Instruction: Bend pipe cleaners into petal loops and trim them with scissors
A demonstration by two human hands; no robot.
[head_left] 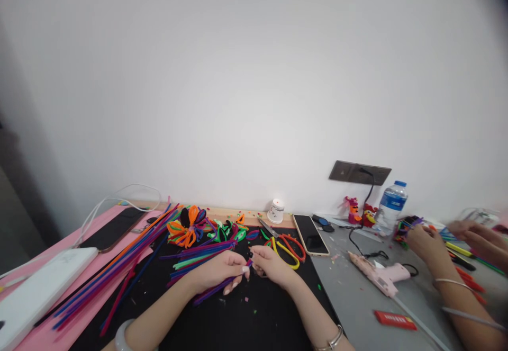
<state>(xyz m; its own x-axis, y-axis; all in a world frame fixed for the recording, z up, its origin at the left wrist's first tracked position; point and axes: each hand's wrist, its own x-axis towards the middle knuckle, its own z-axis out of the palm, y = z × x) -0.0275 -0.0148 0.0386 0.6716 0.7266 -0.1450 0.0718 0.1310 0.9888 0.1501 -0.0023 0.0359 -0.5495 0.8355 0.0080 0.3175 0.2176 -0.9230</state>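
Note:
My left hand (223, 272) is closed on a purple pipe cleaner (214, 290), whose loose end sticks out below the fingers. Close beside it, my right hand (272, 265) has its fingers pinched together near the other end of that strand; what lies between those fingers is too small to make out. Both hands are over the black mat (246, 324). Purple, green and blue pipe cleaners (194, 260) lie just behind my left hand. Scissors with yellow and red handles (291, 255) rest behind my right hand.
Orange looped pipe cleaners (188, 226), a paper cup (275, 211) and a phone (311, 235) stand or lie at the back. Long pipe cleaners (115, 266) are at left. A pink glue gun (379, 274), bottle (391, 208) and another person's hands (428, 245) are at right.

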